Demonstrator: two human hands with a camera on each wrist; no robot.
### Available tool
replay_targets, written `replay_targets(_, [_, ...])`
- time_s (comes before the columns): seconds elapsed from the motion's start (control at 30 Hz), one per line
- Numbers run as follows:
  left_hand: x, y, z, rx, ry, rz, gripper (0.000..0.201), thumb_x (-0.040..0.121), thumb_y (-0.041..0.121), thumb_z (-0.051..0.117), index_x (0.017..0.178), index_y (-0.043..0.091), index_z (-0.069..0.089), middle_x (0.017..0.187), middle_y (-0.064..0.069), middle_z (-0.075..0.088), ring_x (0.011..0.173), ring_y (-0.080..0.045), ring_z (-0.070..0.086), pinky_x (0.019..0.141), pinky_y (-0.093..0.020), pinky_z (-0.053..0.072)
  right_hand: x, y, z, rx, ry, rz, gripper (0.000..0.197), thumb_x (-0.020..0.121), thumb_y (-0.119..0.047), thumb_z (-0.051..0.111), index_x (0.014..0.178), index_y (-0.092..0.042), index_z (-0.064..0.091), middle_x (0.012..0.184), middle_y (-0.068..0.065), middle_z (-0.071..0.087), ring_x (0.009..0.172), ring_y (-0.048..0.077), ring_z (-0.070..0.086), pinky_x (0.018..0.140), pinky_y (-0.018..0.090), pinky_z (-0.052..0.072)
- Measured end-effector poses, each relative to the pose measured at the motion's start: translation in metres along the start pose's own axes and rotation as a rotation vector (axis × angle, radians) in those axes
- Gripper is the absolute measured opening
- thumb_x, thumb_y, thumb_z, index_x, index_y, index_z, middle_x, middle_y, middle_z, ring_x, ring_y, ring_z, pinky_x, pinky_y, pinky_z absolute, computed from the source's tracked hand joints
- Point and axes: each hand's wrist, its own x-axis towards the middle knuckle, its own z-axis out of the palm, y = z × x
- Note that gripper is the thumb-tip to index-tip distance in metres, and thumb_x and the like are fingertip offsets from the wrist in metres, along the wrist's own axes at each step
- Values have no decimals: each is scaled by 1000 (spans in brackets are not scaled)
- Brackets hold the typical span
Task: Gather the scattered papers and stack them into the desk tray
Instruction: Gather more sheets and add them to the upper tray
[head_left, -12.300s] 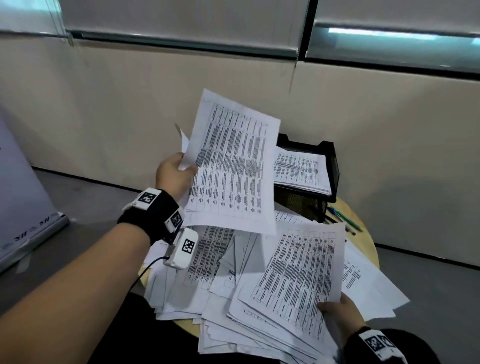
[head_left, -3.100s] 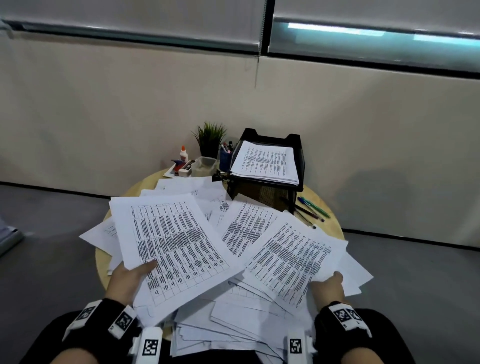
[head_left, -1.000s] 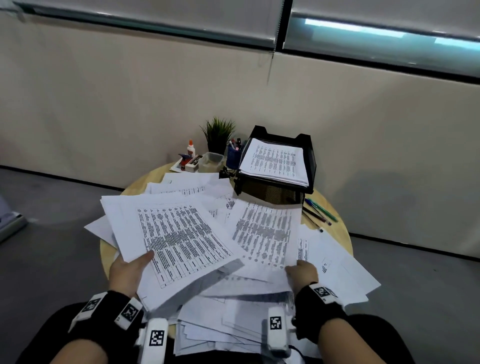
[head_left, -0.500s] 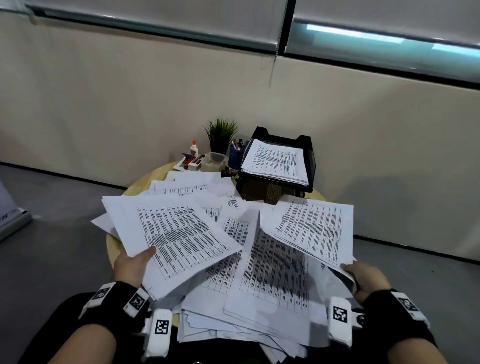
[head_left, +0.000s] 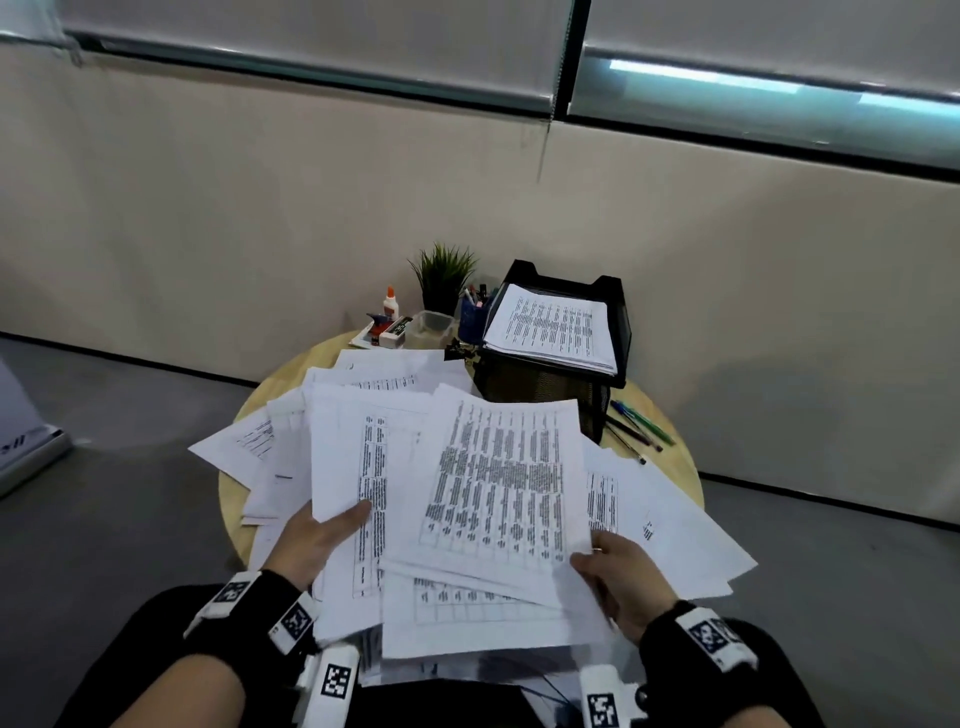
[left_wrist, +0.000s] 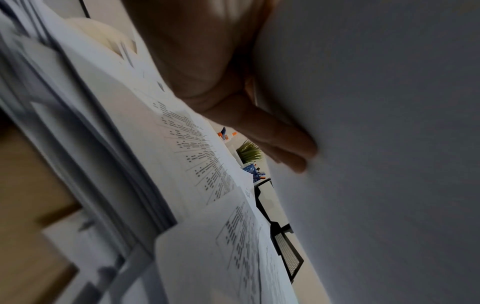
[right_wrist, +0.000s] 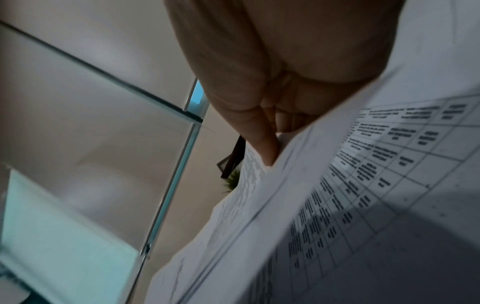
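Printed white papers (head_left: 363, 405) lie scattered over a round wooden table (head_left: 675, 457). My left hand (head_left: 337, 525) grips a bundle of sheets (head_left: 353, 467) at its near edge, thumb on top; in the left wrist view its fingers (left_wrist: 280, 142) press under the bundle (left_wrist: 376, 144). My right hand (head_left: 597, 561) pinches a printed-table sheet (head_left: 498, 483) by its near right corner, overlapping the left bundle; the right wrist view shows the fingers (right_wrist: 265, 144) on that sheet (right_wrist: 389, 185). The black mesh desk tray (head_left: 610, 291) stands at the far right of the table with a paper stack (head_left: 550, 327) in it.
Left of the tray stand a small plant (head_left: 447, 275), a blue pen cup (head_left: 471, 318), a clear box (head_left: 429, 330), a glue bottle (head_left: 390, 303) and small stationery. Pens (head_left: 639, 426) lie right of the tray. Grey floor surrounds the table; a beige wall is behind it.
My right hand has swung its sheets left and laid them over the left hand's bundle. The left hand has shifted inward, and both bundles now overlap at the table's near middle.
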Motion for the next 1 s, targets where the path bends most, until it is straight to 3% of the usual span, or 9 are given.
replay_targets(0.1, [5,-4,1,-69,-26,-23,17,85,-1,62,100,8,63,93,4,66,65,1,67,66,-13,54,-3,0,13,-45,-99,-42,17,84,8,57,75,-6,54,55,3,53,46,17,45,43,19,33])
replay_targets(0.17, [5,-4,3,-90,-46,-23,25,84,-2,63,107,8,60,94,-1,67,68,0,68,59,-10,52,-5,-4,20,-4,-139,-61,18,83,6,61,97,-4,60,85,10,72,72,27,66,64,32,53])
replay_targets(0.23, [5,-5,4,-94,-69,-3,32,81,-4,66,111,8,60,92,3,71,84,-11,68,68,-16,53,-3,-6,23,62,-140,-69,32,82,4,63,112,-5,57,103,14,72,94,32,68,87,43,54])
replay_targets(0.33, [4,-7,7,-100,-104,19,33,74,-1,75,102,13,64,80,13,73,89,-16,64,71,-15,55,0,-2,27,141,-145,-99,35,92,3,52,126,-6,52,118,8,68,111,24,63,105,43,43])
replay_targets(0.47, [5,-8,14,-83,-210,13,89,22,41,94,102,12,66,93,2,74,87,-13,68,72,-17,56,-2,-1,31,171,-198,-80,32,94,8,45,121,-5,56,115,8,70,106,21,65,94,31,50])
replay_targets(0.63, [4,16,26,-52,-268,55,54,49,15,79,101,13,64,88,5,73,86,-11,68,63,-11,52,-2,-21,24,250,-236,-71,27,88,9,52,111,1,62,110,16,70,95,25,69,77,29,55])
replay_targets(0.7, [8,28,31,-74,-319,79,55,51,10,78,104,12,62,90,5,74,81,-4,69,64,-11,52,0,-34,21,299,-255,-54,23,88,7,53,109,3,63,103,18,72,85,26,71,69,30,58])
replay_targets(0.77, [13,42,36,-118,-346,68,58,56,5,75,112,7,60,102,-5,71,88,-10,69,70,-19,56,1,-50,18,337,-281,-45,22,87,7,54,106,5,64,102,23,70,79,31,71,66,34,59])
replay_targets(1.0, [25,100,58,43,-231,166,23,73,-11,68,86,7,63,88,-11,70,83,-28,65,80,-34,53,11,-104,14,245,-226,-268,50,65,10,72,113,10,58,113,27,65,93,36,64,85,44,54])
